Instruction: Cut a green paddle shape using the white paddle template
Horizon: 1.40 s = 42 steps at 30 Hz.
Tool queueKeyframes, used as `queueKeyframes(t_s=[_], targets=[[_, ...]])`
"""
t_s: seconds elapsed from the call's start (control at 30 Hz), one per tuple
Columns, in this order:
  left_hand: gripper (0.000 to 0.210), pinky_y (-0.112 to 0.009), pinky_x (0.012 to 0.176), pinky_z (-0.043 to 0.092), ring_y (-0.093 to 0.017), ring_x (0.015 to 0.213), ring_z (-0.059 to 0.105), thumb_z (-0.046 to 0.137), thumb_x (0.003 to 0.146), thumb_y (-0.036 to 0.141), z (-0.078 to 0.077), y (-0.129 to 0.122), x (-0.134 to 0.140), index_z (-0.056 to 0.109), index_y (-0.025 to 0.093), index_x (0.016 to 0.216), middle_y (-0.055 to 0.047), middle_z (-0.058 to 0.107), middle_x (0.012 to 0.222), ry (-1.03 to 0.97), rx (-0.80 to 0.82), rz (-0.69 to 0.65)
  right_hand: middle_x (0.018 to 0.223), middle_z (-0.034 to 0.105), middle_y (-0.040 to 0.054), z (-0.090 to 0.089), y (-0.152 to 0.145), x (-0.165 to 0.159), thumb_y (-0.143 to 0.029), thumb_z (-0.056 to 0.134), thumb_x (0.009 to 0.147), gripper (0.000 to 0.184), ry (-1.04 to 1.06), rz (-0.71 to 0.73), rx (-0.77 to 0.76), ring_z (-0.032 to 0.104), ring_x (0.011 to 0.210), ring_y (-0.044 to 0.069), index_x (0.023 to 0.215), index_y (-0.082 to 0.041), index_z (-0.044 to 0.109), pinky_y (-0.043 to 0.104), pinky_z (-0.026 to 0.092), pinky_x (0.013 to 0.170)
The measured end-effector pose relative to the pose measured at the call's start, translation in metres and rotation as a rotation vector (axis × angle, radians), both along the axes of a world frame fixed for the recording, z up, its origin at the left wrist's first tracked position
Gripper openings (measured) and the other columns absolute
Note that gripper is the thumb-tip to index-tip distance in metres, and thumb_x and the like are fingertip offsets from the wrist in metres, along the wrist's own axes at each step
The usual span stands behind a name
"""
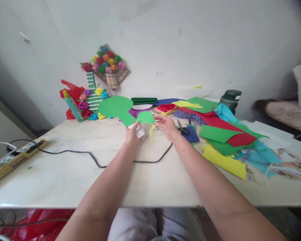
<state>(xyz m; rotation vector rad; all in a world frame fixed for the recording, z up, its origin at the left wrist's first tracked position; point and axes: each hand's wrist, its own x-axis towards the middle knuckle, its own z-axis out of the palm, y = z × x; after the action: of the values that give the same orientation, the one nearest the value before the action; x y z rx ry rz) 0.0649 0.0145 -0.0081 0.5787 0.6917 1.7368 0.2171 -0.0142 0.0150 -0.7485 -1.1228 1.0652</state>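
small green piece (145, 117): mid-scene, right edge pinched by the right hand (167, 126), fingertips closed, likely to leave its face uncovered; left hand (132, 135), fingers closed, grips the near end of the large green sheet (116, 107).

A craft corner; whether home or workshop is unclear.
Coloured sheets (225, 162) and scissors (185, 131) crowd the bench (65, 182) at right; craft flowers (106, 61) stand far left before a plain wall (195, 43); a power strip (16, 160) lies left.
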Motion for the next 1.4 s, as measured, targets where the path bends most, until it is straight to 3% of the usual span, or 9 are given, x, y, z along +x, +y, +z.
queueKeyframes(t_s=[0.27,0.4,0.5,0.67,0.8,0.87,0.97,1.1,1.4], targets=[[0.035,-0.027,0.058,0.048,-0.013,0.054,0.058,0.070,0.051,0.004,0.003,-0.003,-0.001,0.053,0.017,0.079,0.003,0.060,0.062,-0.009,0.000,0.089,0.077,0.065,0.0051,0.004,-0.012,0.019,0.000,0.069,0.054,0.039,-0.200,0.377,-0.338,0.059,0.069,0.012,0.091,-0.013,0.064,0.020,0.048,0.056],[0.039,-0.027,0.057,0.048,-0.012,0.054,0.057,0.070,0.049,0.004,0.003,-0.001,-0.003,0.052,0.018,0.081,0.003,0.059,0.062,0.003,-0.006,0.099,0.069,0.064,0.0033,0.012,-0.013,0.039,0.003,0.066,0.055,0.044,-0.328,0.309,-0.354,0.058,0.063,0.011,0.095,-0.012,0.064,0.022,0.048,0.057],[0.042,-0.028,0.059,0.049,-0.012,0.055,0.058,0.072,0.048,0.005,0.000,0.002,-0.005,0.052,0.018,0.083,0.003,0.060,0.065,0.030,0.005,0.089,0.070,0.063,0.0043,0.016,-0.005,0.059,0.002,0.061,0.058,0.042,-0.440,-0.068,-0.284,0.059,0.064,0.014,0.098,-0.010,0.063,0.028,0.048,0.064],[0.045,-0.031,0.062,0.048,-0.014,0.059,0.059,0.076,0.046,0.010,-0.005,0.003,-0.005,0.054,0.018,0.084,0.002,0.062,0.067,0.093,0.066,-0.009,0.083,0.064,0.0122,0.014,0.000,0.104,-0.006,0.043,0.071,0.032,-0.658,-1.161,-0.042,0.057,0.082,0.022,0.095,-0.008,0.063,0.039,0.042,0.081],[0.048,-0.029,0.062,0.047,-0.015,0.059,0.060,0.079,0.044,0.015,-0.005,-0.002,-0.002,0.054,0.017,0.085,0.001,0.062,0.067,0.159,0.120,-0.100,0.115,0.055,0.0172,0.005,-0.009,0.111,-0.008,0.046,0.069,0.026,-0.934,-1.404,0.026,0.041,0.112,0.030,0.088,-0.011,0.064,0.047,0.029,0.092],[0.049,-0.028,0.059,0.046,-0.013,0.055,0.058,0.079,0.044,0.017,-0.004,-0.006,-0.001,0.053,0.017,0.085,0.002,0.061,0.065,0.185,0.123,-0.133,0.123,0.049,0.0174,0.002,-0.010,0.098,-0.012,0.051,0.069,0.021,-1.036,-1.338,0.013,0.037,0.116,0.032,0.086,-0.012,0.064,0.049,0.026,0.093],[0.047,-0.027,0.056,0.045,-0.011,0.051,0.056,0.079,0.045,0.018,-0.002,-0.012,0.001,0.052,0.017,0.084,0.003,0.060,0.063,0.226,0.127,-0.191,0.091,0.063,0.0134,0.002,-0.006,0.066,-0.024,0.049,0.077,0.018,-0.992,-0.897,-0.093,0.055,0.088,0.024,0.081,-0.014,0.064,0.039,0.039,0.078],[0.045,-0.025,0.052,0.044,-0.010,0.049,0.054,0.079,0.046,0.019,-0.002,-0.016,0.002,0.052,0.016,0.082,0.002,0.059,0.062,0.267,0.130,-0.252,0.058,0.058,0.0031,0.000,-0.003,0.025,-0.050,0.044,0.079,0.039,-0.669,-0.328,-0.202,0.052,0.051,0.014,0.066,-0.016,0.061,0.027,0.039,0.050],[0.051,-0.034,0.063,0.050,-0.021,0.069,0.063,0.056,0.068,0.061,0.003,-0.014,0.002,0.056,0.018,0.096,-0.007,0.065,0.075,0.151,-0.058,-0.381,0.052,0.056,-0.0023,-0.006,-0.005,0.001,-0.031,0.068,0.061,0.019,-0.203,-0.023,-0.311,0.048,0.042,0.010,0.064,-0.016,0.058,0.022,0.036,0.041]])
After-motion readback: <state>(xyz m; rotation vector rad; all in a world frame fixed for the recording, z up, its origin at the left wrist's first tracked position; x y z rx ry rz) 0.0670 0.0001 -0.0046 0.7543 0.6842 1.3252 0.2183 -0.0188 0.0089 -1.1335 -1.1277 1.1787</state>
